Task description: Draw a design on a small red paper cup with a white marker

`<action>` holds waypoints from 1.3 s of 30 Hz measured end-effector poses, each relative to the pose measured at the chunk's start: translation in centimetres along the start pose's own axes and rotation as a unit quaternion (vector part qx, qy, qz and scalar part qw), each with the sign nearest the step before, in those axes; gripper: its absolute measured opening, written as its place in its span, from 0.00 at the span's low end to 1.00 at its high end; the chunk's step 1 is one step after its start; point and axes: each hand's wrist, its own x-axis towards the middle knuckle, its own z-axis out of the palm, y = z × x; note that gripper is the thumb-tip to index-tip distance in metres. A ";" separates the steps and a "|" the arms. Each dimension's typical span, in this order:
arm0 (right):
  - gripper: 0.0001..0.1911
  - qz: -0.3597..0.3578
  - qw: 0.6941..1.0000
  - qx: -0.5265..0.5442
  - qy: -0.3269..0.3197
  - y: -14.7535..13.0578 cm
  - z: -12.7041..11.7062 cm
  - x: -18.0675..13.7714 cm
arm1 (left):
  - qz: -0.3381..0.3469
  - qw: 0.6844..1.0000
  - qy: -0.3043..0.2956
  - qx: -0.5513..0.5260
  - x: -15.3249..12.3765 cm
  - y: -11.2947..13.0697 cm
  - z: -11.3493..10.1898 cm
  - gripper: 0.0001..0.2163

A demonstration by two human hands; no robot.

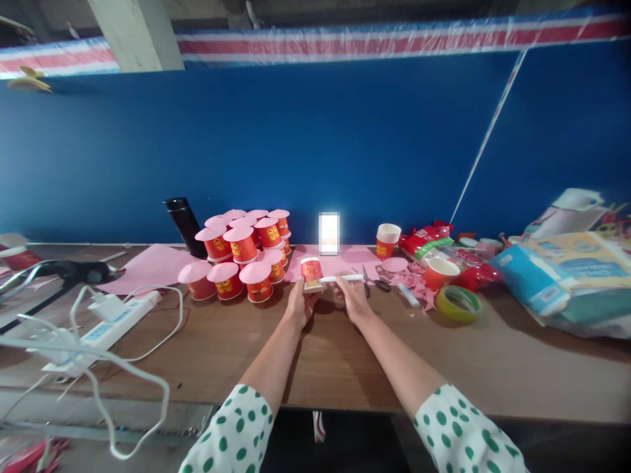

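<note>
My left hand (pixel 299 306) is wrapped round a red paper cup (pixel 311 268) with yellow print. The cup is upside down, its pale rim low and toward me. In my right hand (pixel 353 295) is a slim white pen-shaped stick (pixel 348 278), pinched between the fingers and lying nearly level. Its left end is at the cup's rim; whether it touches cannot be told. Behind both hands lies a pink paper sheet (pixel 362 259). Scissors (pixel 367 282) rest just right of my right hand, near a small white tube (pixel 409 295).
To the left stand stacked red cups topped with pink discs (pixel 241 234), a black flask (pixel 185 226) and a power strip (pixel 106 328) with loose cables. On the right are nested cups (pixel 387 242), pink scraps (pixel 419 287), a tape roll (pixel 457 304) and a plastic pack (pixel 572 276).
</note>
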 end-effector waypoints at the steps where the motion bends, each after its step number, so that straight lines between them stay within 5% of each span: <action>1: 0.13 0.000 1.000 0.000 0.000 0.0 0.0 0.0 | 0.000 1.000 0.001 0.001 0.0 0.0 0.0 0.13; 39: 0.12 -0.023 0.999 -0.013 -0.020 0.2 -0.2 0.1 | 0.011 1.000 0.007 0.002 0.0 0.0 0.0 0.12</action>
